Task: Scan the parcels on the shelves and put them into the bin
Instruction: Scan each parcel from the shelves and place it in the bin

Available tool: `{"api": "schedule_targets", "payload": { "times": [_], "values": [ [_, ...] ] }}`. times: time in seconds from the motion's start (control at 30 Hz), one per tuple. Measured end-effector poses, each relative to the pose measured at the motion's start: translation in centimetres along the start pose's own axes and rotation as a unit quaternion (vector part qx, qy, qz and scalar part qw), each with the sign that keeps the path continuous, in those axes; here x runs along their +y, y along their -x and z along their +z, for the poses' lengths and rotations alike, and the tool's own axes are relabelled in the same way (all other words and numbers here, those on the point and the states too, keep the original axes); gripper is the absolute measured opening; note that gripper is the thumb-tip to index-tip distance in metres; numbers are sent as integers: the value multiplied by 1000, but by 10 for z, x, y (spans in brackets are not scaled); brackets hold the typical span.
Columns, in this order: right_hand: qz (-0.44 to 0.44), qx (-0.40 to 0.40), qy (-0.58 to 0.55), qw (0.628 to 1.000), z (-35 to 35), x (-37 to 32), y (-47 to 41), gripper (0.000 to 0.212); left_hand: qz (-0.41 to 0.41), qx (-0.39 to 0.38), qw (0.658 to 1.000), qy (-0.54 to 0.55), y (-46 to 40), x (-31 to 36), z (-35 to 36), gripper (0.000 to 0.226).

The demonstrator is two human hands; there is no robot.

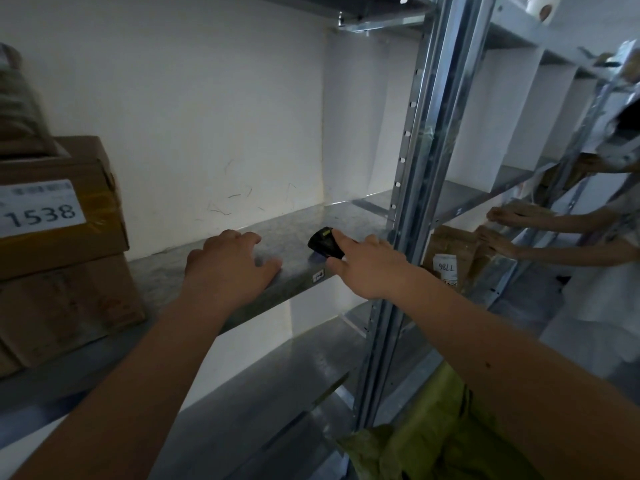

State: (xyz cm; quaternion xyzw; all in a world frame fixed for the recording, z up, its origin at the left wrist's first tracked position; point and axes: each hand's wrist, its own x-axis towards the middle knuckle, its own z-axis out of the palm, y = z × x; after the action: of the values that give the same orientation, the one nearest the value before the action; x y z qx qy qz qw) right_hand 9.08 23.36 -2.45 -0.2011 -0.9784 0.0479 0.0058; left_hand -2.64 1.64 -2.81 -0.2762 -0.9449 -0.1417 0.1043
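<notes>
My left hand [228, 263] lies flat on the front edge of the metal shelf [294, 230], fingers spread, holding nothing. My right hand [367, 268] grips a small black scanner [323, 243] that rests on the same shelf, with the index finger stretched along its top. A stack of cardboard parcels stands at the left end of the shelf; the upper box [62, 202] bears a white label reading 1538, and a lower box [65, 306] sits under it. A yellow-green bag [440, 434] lies below my right arm.
A steel upright [415, 168] with punched holes stands just right of my right hand. Beyond it, another person's hands [502, 230] handle brown paper parcels [450, 258] on the neighbouring shelf. A lower shelf [277, 393] runs beneath. A tape roll [540, 6] sits on top.
</notes>
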Motion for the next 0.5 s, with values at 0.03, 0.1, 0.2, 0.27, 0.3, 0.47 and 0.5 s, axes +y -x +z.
{"api": "schedule_targets", "payload": {
  "times": [0.03, 0.1, 0.2, 0.27, 0.3, 0.47, 0.5],
  "values": [
    [-3, 9, -2, 1000, 1, 0, 1, 69, 0, -2, 1000, 1, 0, 0, -1, 75],
    [-10, 31, -1, 999, 5, 1, 2, 68, 1, -1, 1000, 2, 1, 0, -1, 75],
    [-20, 80, -6, 997, 8, 1, 2, 65, 4, 1, 1000, 6, 2, 1, -1, 74],
    [-32, 107, -20, 994, 9, 2, 2, 64, 6, 0, 1000, 6, 3, 1, -1, 73],
    [-39, 116, -25, 992, 10, 2, 2, 63, 6, -2, 1000, 5, 3, 1, -2, 74],
    [-44, 116, -27, 992, 10, 4, 1, 70, 9, -6, 1000, -3, 2, 0, -2, 74],
    [-44, 112, -28, 992, 10, 3, 1, 74, 9, -8, 1000, -4, 1, 1, -2, 74]
  ]
}}
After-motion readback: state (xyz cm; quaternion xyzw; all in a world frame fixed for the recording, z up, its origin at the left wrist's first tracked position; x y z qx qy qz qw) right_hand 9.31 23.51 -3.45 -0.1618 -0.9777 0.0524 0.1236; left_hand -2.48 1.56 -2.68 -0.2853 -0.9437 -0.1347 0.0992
